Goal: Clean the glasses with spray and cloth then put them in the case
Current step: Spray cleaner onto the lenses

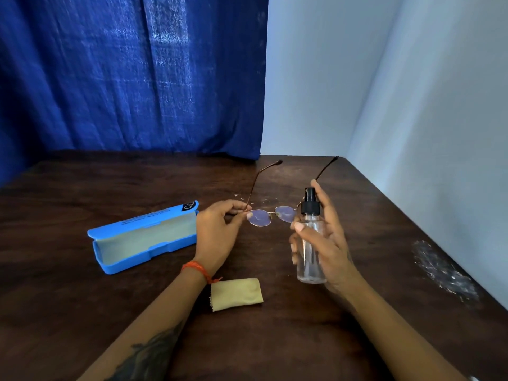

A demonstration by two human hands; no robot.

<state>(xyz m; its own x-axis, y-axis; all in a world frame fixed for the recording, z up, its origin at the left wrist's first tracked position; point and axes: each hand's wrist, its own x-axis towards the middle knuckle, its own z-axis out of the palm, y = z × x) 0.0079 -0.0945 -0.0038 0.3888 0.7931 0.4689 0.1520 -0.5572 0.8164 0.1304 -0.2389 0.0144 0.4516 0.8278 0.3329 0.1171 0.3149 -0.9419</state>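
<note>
Thin metal-framed glasses [270, 215] with round lenses are held above the dark wooden table, temples unfolded and pointing away from me. My left hand [220, 232] pinches them at the left hinge. My right hand [325, 237] grips a clear spray bottle [310, 243] with a black pump top, upright, just right of the lenses, index finger raised behind the nozzle. A blue glasses case [143, 237] lies open to the left, its pale lining showing. Near my left wrist a folded yellow cloth [236, 295] rests on the table.
The wooden table [82, 312] meets a blue curtain [132, 78] at the back and a white wall [439, 133] on the right. A patch of shiny scuffs [442, 270] marks the table near its right edge.
</note>
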